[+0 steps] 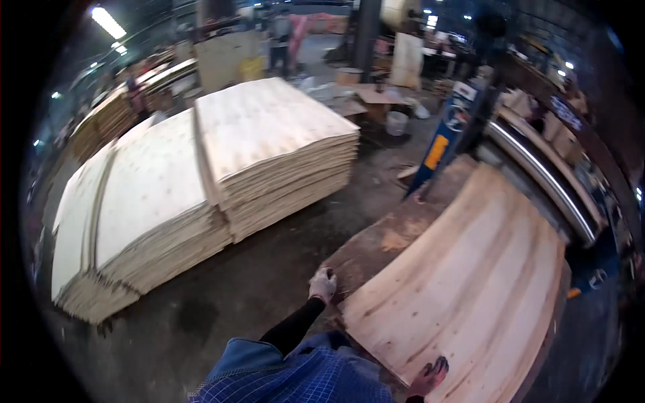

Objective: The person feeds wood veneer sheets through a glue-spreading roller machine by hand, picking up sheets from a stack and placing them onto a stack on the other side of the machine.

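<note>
A large wood veneer sheet (pixel 453 282) with brown streaks and small knots lies on a brown worktable (pixel 368 252). Its far edge reaches the front of a roller machine with a shiny metal roller (pixel 544 176). My right hand (pixel 428 377), dark at the fingertips, rests palm down on the near end of the sheet. At the table's left corner is my left hand (pixel 323 285), in a pale glove, touching the edge just left of the sheet. Whether its fingers grip that edge is not clear.
Tall stacks of pale veneer sheets (pixel 277 126) stand on the floor to the left. The machine's blue side frame (pixel 438 146) rises beyond the table. A white bucket (pixel 396 123) sits farther back. A person (pixel 280 40) stands in the background, near a dark pillar (pixel 366 40).
</note>
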A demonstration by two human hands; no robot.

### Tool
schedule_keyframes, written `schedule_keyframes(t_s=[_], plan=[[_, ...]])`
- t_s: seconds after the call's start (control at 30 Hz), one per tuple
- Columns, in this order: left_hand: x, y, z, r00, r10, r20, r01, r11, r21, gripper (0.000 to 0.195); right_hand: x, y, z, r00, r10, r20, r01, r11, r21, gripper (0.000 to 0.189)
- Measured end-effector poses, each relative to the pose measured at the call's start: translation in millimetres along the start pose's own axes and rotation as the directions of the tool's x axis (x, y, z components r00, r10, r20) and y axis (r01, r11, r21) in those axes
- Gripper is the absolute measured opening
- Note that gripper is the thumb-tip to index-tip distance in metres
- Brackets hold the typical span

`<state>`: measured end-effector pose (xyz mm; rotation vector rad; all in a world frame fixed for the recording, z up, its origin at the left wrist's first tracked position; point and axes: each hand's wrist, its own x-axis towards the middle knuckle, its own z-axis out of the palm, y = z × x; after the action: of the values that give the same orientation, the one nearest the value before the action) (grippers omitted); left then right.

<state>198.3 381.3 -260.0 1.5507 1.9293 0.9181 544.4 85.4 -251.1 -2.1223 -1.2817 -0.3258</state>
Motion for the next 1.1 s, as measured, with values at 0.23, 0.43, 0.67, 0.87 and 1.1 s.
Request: schedule_keyframes(t_s=[0.23,0.43,0.67,0.87,1.1], plan=[[-169,-194,-107,0.819,-0.571,0.046,0.547,0.804,0.234,0.035,5,6,0,0.988,-0.069,0.139,0.072,0.997,-0.02,0.043],[-290,-287,-106,0.404,-0.878,0.258,0.687,0.477,0.548,0.038,12,-73,5,0.949,-0.126,0.29,0.073,0.98,0.186,0.054],[-285,-394,-129,0.57,-0.735,0.367,0.585,0.677,0.446,0.044,-49,-238,85,0.685,-0.422,0.594,-0.063,0.778,0.625,0.061],[-146,-391,-240,0.658,-0.676,0.332,0.575,0.736,0.357,0.047,-61,-421,172,0.272,-0.565,0.779,-0.424,0.656,0.624,0.053],[23,-379,-395,0.75,-0.639,0.171,0.593,0.534,-0.603,0.04,-83,-640,307,0.242,-0.649,0.721,-0.806,0.28,0.522,0.041]])
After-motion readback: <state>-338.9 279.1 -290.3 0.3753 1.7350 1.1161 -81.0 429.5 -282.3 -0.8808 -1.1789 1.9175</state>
